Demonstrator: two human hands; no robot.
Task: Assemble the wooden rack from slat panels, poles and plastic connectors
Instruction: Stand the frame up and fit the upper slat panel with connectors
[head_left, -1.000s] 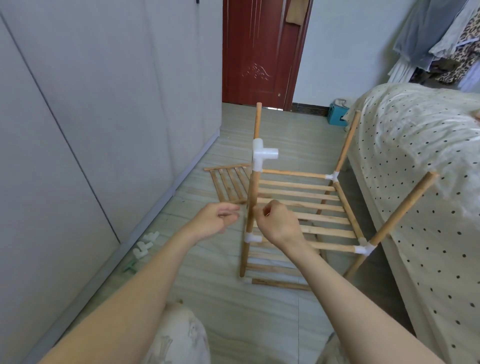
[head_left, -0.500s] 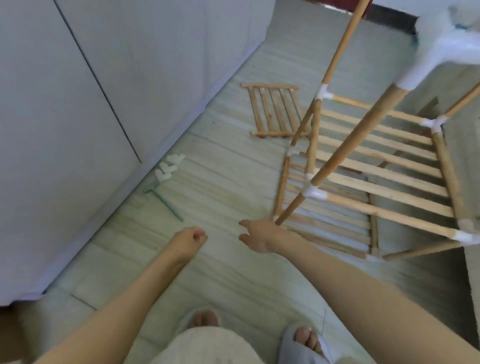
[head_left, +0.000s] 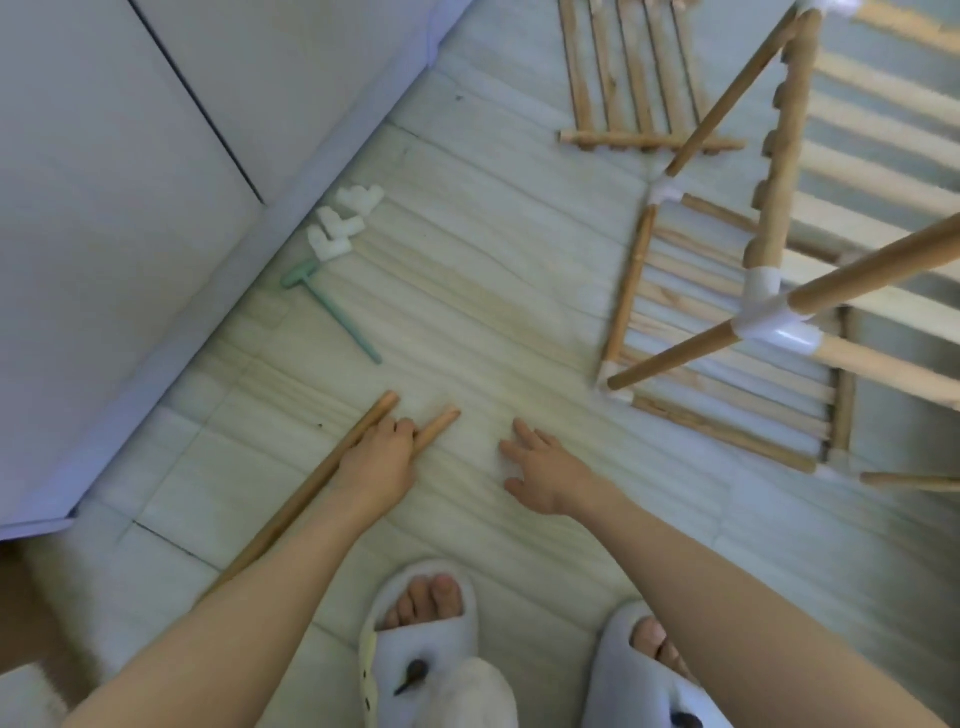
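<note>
Two loose wooden poles lie on the floor at lower left: a long pole (head_left: 306, 493) and a second pole (head_left: 441, 422) beside it. My left hand (head_left: 379, 460) is down on them, its fingers curled over the second pole. To the right, my right hand (head_left: 545, 473) hovers just above the bare floor with fingers spread, holding nothing. The part-built rack (head_left: 779, 156) stands at the right, its poles joined by a white plastic connector (head_left: 763, 306) over slat shelves. Another slat panel (head_left: 631, 78) lies flat at the top.
Three white connectors (head_left: 343, 223) and a green T-shaped tool (head_left: 332, 306) lie by the grey wall panels (head_left: 130, 182) on the left. My slippered feet (head_left: 421, 639) stand at the bottom. Pale floor tiles (head_left: 493, 312) stretch between the wall and the rack.
My view has tipped from the upright rack down to the floor. Both hands left the rack's front pole and dropped low; my left hand now lies on the loose poles.
</note>
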